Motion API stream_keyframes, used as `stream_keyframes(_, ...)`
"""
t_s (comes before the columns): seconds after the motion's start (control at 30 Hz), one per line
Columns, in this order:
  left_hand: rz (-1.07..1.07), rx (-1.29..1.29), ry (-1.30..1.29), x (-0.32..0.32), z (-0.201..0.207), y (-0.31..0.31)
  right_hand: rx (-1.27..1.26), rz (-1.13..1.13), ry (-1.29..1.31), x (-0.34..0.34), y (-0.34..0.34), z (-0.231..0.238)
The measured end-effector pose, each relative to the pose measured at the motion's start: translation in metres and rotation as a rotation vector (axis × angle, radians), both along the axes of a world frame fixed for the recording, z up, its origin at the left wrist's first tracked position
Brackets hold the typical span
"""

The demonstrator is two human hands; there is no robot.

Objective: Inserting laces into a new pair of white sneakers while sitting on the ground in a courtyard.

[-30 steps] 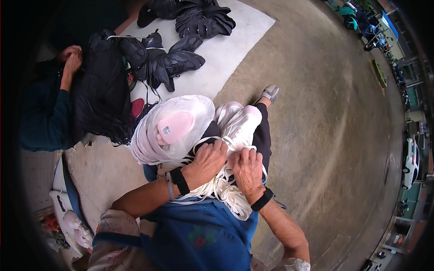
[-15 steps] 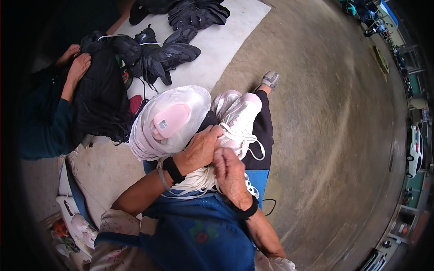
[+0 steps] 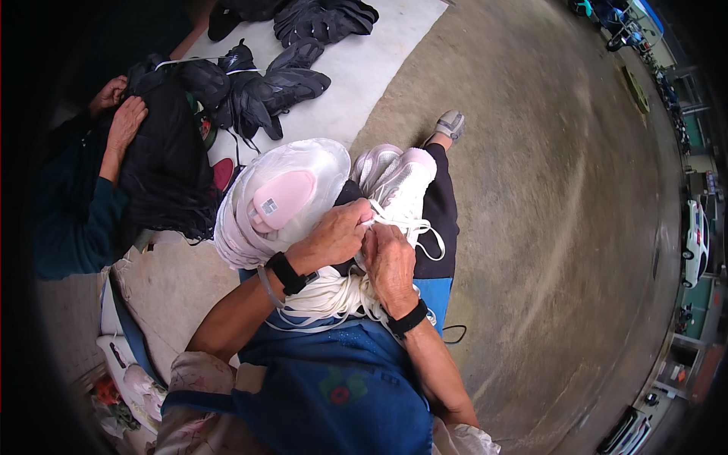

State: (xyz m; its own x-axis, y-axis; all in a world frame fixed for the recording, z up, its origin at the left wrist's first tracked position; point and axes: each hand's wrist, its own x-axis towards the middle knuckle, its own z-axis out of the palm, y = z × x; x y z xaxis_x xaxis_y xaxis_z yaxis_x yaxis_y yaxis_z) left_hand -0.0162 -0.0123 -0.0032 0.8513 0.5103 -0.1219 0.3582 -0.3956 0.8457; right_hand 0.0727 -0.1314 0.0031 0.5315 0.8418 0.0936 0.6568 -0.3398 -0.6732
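A white and pale pink shoe upper lies across my lap, with a white shoelace looping loosely from its front. My left hand is closed at the near end of the upper, pinching the lace between thumb and fingertips. Close against it, my right hand is also closed on the lace; its fingertips are partly hidden. Beneath my wrists lies a bundle of white laces on my blue apron. Left of the upper sits a stack of pale pink shoe uppers with a pink tongue-shaped piece on top.
Black shoe uppers lie on a whitish sheet ahead. At the left, another person's hands hold a heap of black uppers. Concrete floor stretches to the right, with a parked white car far off.
My right hand has shifted slightly up and right, its fingers now pinched beside my left hand. The view has moved a little; the co-worker's hands stay on the black heap.
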Motion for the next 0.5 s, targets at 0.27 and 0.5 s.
stream_keyframes(0.27,0.089,0.182,-0.127,0.002,-0.004,-0.012,-0.014,0.092,0.122,0.011,-0.015,0.019)
stream_keyframes(0.5,0.17,0.179,-0.143,0.009,0.032,-0.001,0.013,0.05,1.167,0.05,-0.072,0.049)
